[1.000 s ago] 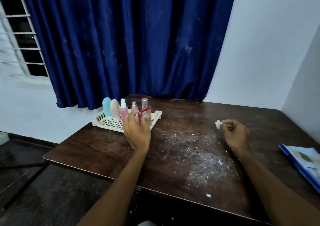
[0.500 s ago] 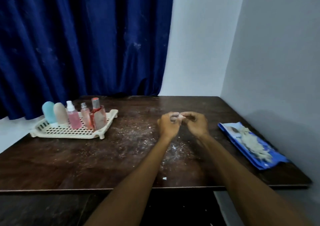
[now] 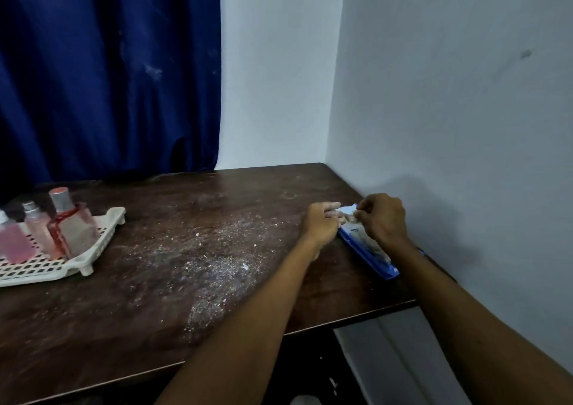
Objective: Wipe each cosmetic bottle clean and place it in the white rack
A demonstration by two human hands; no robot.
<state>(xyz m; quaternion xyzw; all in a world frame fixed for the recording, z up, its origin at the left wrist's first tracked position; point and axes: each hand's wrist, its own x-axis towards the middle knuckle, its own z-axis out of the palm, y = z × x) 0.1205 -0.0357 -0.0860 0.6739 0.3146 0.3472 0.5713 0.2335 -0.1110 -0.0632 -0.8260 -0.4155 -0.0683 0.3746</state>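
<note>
pinching a white wipe (image 3: 348, 210) — right hand (image 3: 383, 217), left hand (image 3: 321, 223) flat on blue packet (image 3: 369, 254), dusty dark table (image 3: 155, 280), blue curtain (image 3: 108, 79)

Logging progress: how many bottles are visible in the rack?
3, in the white rack: red-ribboned bottle rightmost, small pink bottle left of it, pink spray bottle at the frame's left edge. Others may be cut off.

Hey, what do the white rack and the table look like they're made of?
White rack: likely molded plastic, matte, with a perforated lattice base and small feet. Table: looks like dark wood or veneer, slightly glossy under white dust.
</note>
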